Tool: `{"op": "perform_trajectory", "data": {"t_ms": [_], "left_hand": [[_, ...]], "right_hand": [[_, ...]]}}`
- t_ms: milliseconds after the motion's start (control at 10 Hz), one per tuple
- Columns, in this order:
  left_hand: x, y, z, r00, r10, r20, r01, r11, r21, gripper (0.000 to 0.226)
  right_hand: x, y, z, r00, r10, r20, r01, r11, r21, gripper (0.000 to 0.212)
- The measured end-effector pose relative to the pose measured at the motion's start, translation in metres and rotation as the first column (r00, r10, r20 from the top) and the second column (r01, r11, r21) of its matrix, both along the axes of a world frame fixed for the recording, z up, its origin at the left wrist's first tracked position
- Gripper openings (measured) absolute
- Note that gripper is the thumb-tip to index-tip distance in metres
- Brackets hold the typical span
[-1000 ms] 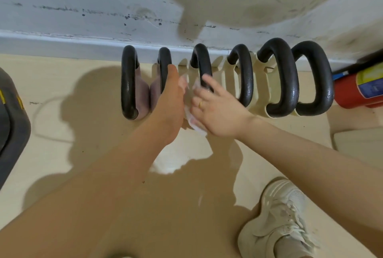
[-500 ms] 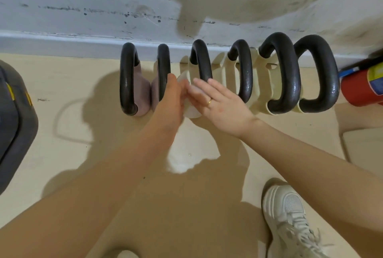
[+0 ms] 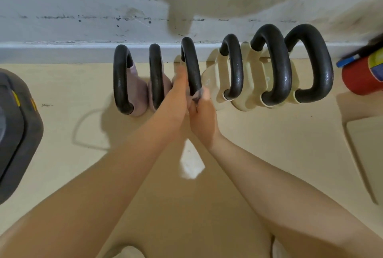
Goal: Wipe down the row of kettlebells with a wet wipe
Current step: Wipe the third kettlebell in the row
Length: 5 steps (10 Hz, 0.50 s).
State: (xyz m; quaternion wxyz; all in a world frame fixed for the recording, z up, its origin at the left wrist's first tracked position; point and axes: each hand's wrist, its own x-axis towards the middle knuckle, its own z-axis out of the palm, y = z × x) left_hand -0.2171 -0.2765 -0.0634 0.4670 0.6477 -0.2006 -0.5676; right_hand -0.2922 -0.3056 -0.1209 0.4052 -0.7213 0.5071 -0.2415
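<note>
Both hands met at the near end of the third black iron kettlebell handle (image 3: 191,67). The right hand (image 3: 202,118) pinched the greyed wet wipe (image 3: 198,96) around it; the left hand (image 3: 176,96) looked curled against the handle, steadying it. Wiping this handle seemed under way; next, the cream kettlebells (image 3: 244,83) right of the hands.

Six kettlebells in row at 12 o'clock: two pink-bodied (image 3: 132,89) (image 3: 156,83), four cream-bodied (image 3: 191,65) (image 3: 232,67) (image 3: 275,67) (image 3: 310,65). One red fire extinguisher (image 3: 361,75), 3 o'clock. Two hands (image 3: 178,94) (image 3: 204,118), centre.

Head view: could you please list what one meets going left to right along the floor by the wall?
Dark grey case → two pink kettlebells → third kettlebell's handle, both hands at it → three cream kettlebells → red fire extinguisher.
</note>
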Motion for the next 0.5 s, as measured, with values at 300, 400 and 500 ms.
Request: {"op": "perform_trajectory", "data": {"t_ms": [300,400,500], "left_hand": [[0.003,-0.006,0.006,0.977,0.21,-0.032,-0.206,0.974,0.098,0.086],[0.002,-0.012,0.016,0.978,0.19,-0.087,-0.182,0.979,0.092,0.076],[0.006,-0.015,0.005,0.961,0.245,-0.128,-0.233,0.967,0.105,0.07]], "right_hand": [[0.016,-0.008,0.02,0.997,0.077,-0.005,-0.077,0.983,-0.164,0.026],[0.016,-0.035,0.023,0.969,0.233,-0.079,-0.244,0.949,-0.2,0.05],[0.016,-0.061,0.031,0.848,0.445,-0.289,-0.503,0.847,-0.17,0.068]]}}
